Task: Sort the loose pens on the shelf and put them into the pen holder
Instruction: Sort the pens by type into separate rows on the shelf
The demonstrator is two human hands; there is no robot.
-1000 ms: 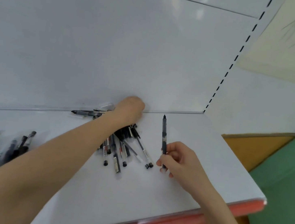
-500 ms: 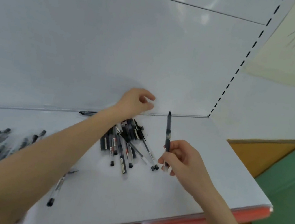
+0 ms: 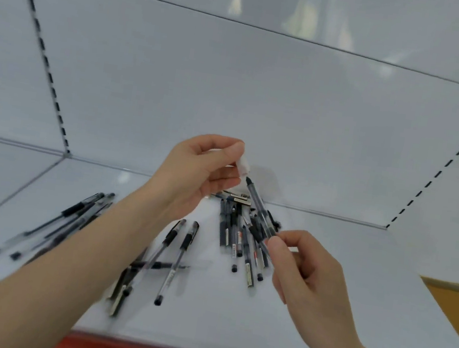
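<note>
Two hands raised over white shelf (image 3: 320, 319) | right hand (image 3: 307, 269) pinches slim black-tipped clear pen (image 3: 259, 207) | left hand (image 3: 199, 169) pinches small clear cap (image 3: 242, 167) just above its tip | loose black pens (image 3: 239, 234) lie beneath

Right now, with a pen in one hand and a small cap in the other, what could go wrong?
1. The left hand pinches the small clear cap at its fingertips, just above the pen tip; it may miss or drop into the pile of pens.
2. The right hand grips the pen low, so the tip may wobble.
3. No pen holder is in view.
</note>
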